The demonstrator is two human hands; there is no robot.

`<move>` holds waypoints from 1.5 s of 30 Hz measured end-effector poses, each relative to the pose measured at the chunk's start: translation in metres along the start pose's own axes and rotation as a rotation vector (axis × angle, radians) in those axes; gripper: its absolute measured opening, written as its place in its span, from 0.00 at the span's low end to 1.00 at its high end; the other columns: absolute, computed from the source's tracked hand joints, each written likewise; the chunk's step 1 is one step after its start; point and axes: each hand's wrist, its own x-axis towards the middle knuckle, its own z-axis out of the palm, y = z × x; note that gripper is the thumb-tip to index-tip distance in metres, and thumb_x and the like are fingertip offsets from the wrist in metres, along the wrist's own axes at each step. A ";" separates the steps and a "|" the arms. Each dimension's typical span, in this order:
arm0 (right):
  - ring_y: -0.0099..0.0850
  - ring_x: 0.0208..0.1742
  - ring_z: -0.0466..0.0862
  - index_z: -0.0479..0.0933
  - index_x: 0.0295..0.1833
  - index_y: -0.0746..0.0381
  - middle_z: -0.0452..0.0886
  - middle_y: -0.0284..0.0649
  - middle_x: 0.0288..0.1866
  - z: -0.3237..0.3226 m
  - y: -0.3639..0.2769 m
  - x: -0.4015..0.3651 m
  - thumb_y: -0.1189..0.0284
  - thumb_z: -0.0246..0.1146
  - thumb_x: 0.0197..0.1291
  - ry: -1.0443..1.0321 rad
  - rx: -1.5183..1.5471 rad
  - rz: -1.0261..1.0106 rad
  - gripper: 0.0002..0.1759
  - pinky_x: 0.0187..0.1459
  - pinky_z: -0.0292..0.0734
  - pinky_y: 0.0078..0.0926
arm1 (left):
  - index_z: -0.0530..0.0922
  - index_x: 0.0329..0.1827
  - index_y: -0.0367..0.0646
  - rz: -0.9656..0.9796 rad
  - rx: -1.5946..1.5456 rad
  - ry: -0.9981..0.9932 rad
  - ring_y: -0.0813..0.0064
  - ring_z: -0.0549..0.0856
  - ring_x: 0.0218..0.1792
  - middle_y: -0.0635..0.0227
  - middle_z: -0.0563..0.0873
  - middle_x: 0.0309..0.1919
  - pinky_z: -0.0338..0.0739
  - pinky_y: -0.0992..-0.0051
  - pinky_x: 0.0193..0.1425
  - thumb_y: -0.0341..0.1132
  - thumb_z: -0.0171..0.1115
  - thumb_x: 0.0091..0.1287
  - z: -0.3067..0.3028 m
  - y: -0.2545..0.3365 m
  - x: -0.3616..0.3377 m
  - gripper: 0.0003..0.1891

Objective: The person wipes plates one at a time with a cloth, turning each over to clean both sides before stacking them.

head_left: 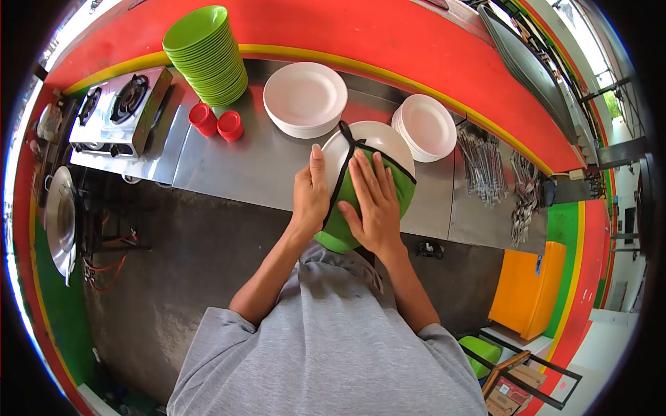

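A white plate (392, 142) is tilted in front of my body, over the counter's front edge. Gripping its left rim is my left hand (310, 191), thumb up along the edge and the other fingers mostly hidden. A green cloth (399, 182) with black trim and a black loop covers much of the plate. My right hand (374, 201) lies flat on this cloth, fingers stretched out and pressing it against the plate.
On the steel counter (229, 170) stand a stack of white plates (305, 97), a smaller white stack (427, 128), green bowls (208, 59) and two red cups (230, 126). Cutlery (485, 166) lies at right. A gas stove (118, 111) is at left, an orange box (531, 291) lower right.
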 end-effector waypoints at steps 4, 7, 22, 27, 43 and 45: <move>0.50 0.82 0.60 0.64 0.79 0.62 0.65 0.43 0.80 -0.001 0.012 0.012 0.55 0.59 0.72 0.047 0.024 0.002 0.36 0.76 0.58 0.53 | 0.71 0.24 0.38 0.018 0.133 0.019 0.86 0.60 0.26 0.80 0.67 0.21 0.56 0.75 0.26 0.61 0.43 0.81 -0.004 0.010 -0.006 0.35; 0.52 0.80 0.62 0.65 0.78 0.64 0.67 0.46 0.79 0.001 0.020 0.018 0.57 0.59 0.72 0.096 0.004 0.007 0.35 0.75 0.60 0.51 | 0.71 0.23 0.39 0.000 0.141 0.008 0.86 0.60 0.26 0.80 0.67 0.21 0.57 0.74 0.25 0.61 0.45 0.80 -0.012 0.012 -0.005 0.35; 0.62 0.83 0.50 0.54 0.81 0.69 0.52 0.56 0.83 0.012 -0.002 -0.020 0.60 0.60 0.71 0.087 0.099 0.175 0.41 0.78 0.50 0.59 | 0.81 0.52 0.26 -0.145 -0.254 0.106 0.76 0.86 0.39 0.59 0.88 0.41 0.83 0.75 0.45 0.62 0.45 0.79 -0.031 0.023 0.004 0.38; 0.65 0.83 0.47 0.59 0.79 0.69 0.56 0.53 0.83 0.014 -0.005 -0.026 0.60 0.60 0.71 0.036 0.051 0.120 0.38 0.78 0.48 0.62 | 0.81 0.52 0.27 -0.168 -0.242 0.107 0.77 0.85 0.38 0.60 0.88 0.41 0.82 0.76 0.43 0.63 0.45 0.79 -0.033 0.015 0.010 0.38; 0.49 0.80 0.63 0.63 0.79 0.59 0.64 0.40 0.81 0.013 -0.011 0.021 0.49 0.57 0.71 -0.167 -0.102 -0.104 0.38 0.75 0.62 0.51 | 0.83 0.54 0.32 -0.152 0.115 -0.150 0.80 0.85 0.32 0.62 0.88 0.36 0.81 0.76 0.32 0.62 0.38 0.81 -0.028 0.038 0.000 0.38; 0.49 0.79 0.65 0.63 0.79 0.60 0.66 0.41 0.80 0.013 -0.006 0.028 0.48 0.57 0.71 -0.151 -0.087 -0.121 0.39 0.74 0.63 0.50 | 0.83 0.55 0.31 -0.136 0.067 -0.157 0.80 0.85 0.29 0.62 0.88 0.36 0.81 0.76 0.30 0.61 0.39 0.81 -0.031 0.024 0.005 0.37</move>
